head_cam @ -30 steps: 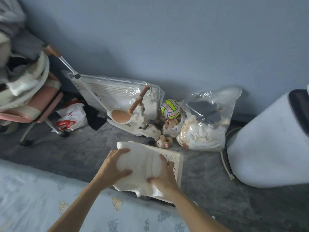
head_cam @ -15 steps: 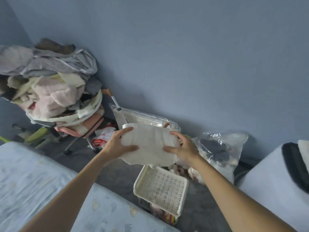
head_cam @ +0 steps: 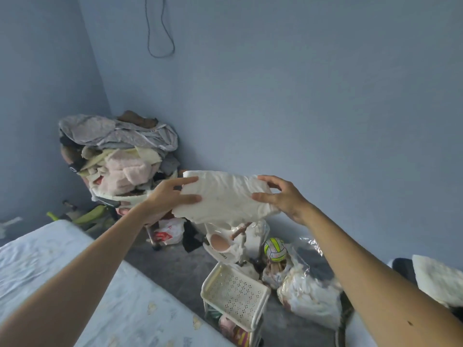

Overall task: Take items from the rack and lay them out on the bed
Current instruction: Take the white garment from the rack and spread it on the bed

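A folded white cloth (head_cam: 225, 196) hangs in the air at chest height, held by both hands. My left hand (head_cam: 170, 196) pinches its left edge between thumb and fingers. My right hand (head_cam: 283, 196) grips its right edge the same way. Below it stands the cream perforated rack (head_cam: 235, 294), whose top tray holds nothing; lower shelves show a few coloured items. The bed (head_cam: 50, 271), covered in a pale blue printed sheet, fills the lower left.
A chair piled high with clothes (head_cam: 117, 156) stands in the corner. On the floor lie a toy scooter (head_cam: 223, 244), a yellow-green ball (head_cam: 275, 249), clear plastic bags (head_cam: 308, 291) and a red-and-white bag (head_cam: 167, 231). A white cushion (head_cam: 438, 279) sits at the right edge.
Both hands lifted the white cloth off the rack's top tray and raised it well above the rack. The view tilted up and left toward the corner.
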A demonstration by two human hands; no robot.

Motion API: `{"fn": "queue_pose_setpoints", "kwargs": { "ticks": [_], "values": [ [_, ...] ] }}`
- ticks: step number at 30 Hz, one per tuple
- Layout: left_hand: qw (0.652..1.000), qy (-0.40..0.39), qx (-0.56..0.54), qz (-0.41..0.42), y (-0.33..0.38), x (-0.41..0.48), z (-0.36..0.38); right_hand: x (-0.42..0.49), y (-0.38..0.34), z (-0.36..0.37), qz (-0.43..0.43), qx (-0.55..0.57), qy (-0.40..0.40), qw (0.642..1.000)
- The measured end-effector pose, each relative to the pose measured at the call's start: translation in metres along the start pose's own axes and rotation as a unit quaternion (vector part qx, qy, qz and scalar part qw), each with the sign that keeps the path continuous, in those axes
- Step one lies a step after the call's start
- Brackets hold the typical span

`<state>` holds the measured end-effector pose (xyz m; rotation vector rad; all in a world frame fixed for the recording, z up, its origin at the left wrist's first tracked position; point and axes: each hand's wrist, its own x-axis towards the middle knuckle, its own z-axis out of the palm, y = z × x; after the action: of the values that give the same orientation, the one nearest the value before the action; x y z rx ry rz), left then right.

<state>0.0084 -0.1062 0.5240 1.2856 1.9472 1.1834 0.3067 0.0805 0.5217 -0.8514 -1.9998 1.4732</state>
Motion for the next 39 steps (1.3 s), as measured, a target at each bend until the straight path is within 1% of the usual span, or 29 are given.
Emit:
{"fn": "queue_pose_setpoints", "kwargs": {
  "ticks": [2,6,9,15,17,20,25,30,35,39],
  "values": [
    [1.000,0.016,0.008,0.006,0.015,-0.030,-0.005,-0.018,-0.016,-0.001,-0.016,0.009,-0.013,1.000],
    [0.998,0.052,0.018,-0.016,0.029,-0.103,-0.019,-0.058,-0.036,0.011,-0.037,0.005,-0.052,0.998],
    [0.996,0.078,-0.017,-0.037,0.034,-0.165,-0.028,-0.091,-0.048,0.030,-0.053,0.000,-0.089,0.995],
    [0.984,0.160,-0.028,-0.073,0.039,-0.297,-0.049,-0.142,-0.069,0.092,-0.082,-0.027,-0.149,0.985],
    [0.980,0.181,-0.024,-0.079,0.035,-0.344,-0.060,-0.160,-0.082,0.119,-0.106,-0.048,-0.176,0.978],
    [0.969,0.223,-0.029,-0.098,0.030,-0.416,-0.084,-0.190,-0.107,0.167,-0.133,-0.057,-0.213,0.966],
    [0.949,0.291,-0.013,-0.123,0.025,-0.533,-0.129,-0.240,-0.141,0.266,-0.146,-0.025,-0.273,0.950],
    [0.929,0.335,0.014,-0.156,0.000,-0.647,-0.178,-0.301,-0.171,0.374,-0.159,-0.002,-0.326,0.932],
    [0.919,0.353,0.028,-0.175,-0.035,-0.749,-0.239,-0.358,-0.196,0.482,-0.167,0.014,-0.342,0.925],
    [0.910,0.377,0.003,-0.173,-0.074,-0.817,-0.287,-0.397,-0.204,0.565,-0.161,0.009,-0.355,0.921]
  ]
}}
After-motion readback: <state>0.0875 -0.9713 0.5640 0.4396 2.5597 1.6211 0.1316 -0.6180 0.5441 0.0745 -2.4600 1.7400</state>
